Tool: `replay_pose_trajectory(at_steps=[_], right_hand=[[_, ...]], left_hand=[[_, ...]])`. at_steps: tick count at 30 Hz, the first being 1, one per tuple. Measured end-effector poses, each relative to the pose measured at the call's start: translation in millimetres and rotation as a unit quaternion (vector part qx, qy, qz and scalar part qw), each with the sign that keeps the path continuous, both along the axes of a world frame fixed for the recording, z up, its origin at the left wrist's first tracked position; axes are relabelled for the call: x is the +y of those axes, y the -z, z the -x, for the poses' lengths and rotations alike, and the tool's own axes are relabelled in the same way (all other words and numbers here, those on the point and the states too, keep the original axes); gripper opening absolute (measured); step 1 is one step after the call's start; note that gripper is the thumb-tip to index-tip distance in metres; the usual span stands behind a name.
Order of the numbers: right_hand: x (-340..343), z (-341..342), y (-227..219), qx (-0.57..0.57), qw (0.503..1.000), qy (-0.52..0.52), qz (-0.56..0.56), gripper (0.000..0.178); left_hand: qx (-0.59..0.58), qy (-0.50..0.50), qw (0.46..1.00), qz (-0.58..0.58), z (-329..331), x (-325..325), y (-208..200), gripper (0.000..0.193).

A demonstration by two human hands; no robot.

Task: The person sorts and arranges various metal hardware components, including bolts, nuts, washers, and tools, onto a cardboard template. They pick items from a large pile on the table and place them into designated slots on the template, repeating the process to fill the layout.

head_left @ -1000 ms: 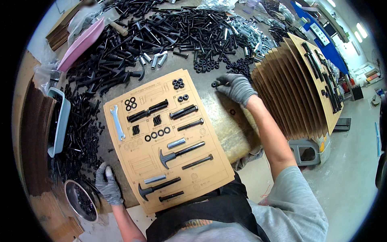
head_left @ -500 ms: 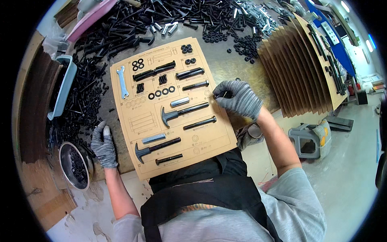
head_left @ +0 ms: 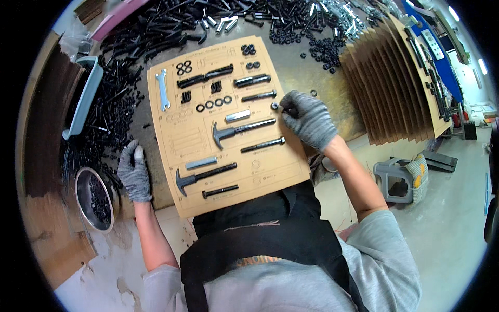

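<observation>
1. Between ten and eleven o'clock, a pink tray [head_left: 118, 20], tilted on its side.
2. At ten o'clock, crumpled clear plastic [head_left: 74, 40].
3. Between nine and ten o'clock, a light-blue bin [head_left: 87, 104].
4. Toward two o'clock, blue equipment [head_left: 448, 70] with a pale control panel [head_left: 433, 44].
5. Past two o'clock, a lit lamp [head_left: 482, 66] near the rim.
6. Just past three o'clock, a grey stool [head_left: 389, 169], a pale-and-yellow cloth [head_left: 417, 171] draped over its right side.

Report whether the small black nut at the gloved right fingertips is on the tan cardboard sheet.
On: the nut shows against the cardboard sheet, inside its right edge. Whether the right hand touches it: cannot tell.
</observation>
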State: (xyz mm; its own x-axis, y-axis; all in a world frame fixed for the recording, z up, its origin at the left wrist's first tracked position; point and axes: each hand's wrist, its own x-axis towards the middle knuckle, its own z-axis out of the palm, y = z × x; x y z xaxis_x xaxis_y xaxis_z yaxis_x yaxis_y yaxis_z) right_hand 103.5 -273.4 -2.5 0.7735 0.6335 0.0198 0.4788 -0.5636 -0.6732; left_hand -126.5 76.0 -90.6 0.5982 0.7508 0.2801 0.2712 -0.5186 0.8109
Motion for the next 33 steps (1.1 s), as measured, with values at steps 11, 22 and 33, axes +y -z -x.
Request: replay_pose_trajectory(at_steps=[11,22,33], right_hand=[[-2,64,7,-0.150,0.966,-0.207,0.038,0.017],[-3,-164,42,-0.216,0.945,0.095,0.226,0.019],[-21,94,-4,-0.050,0.977,-0.200,-0.048,0.020]], left_hand=[[0.012,0.002,1.000,-0.004,0,5,5,0.023],[-0.011,0.027,0.999,-0.022,-8,0,-5,0.020],[0.037,0.038,0.996,-0.070,-7,-8,-22,0.021]])
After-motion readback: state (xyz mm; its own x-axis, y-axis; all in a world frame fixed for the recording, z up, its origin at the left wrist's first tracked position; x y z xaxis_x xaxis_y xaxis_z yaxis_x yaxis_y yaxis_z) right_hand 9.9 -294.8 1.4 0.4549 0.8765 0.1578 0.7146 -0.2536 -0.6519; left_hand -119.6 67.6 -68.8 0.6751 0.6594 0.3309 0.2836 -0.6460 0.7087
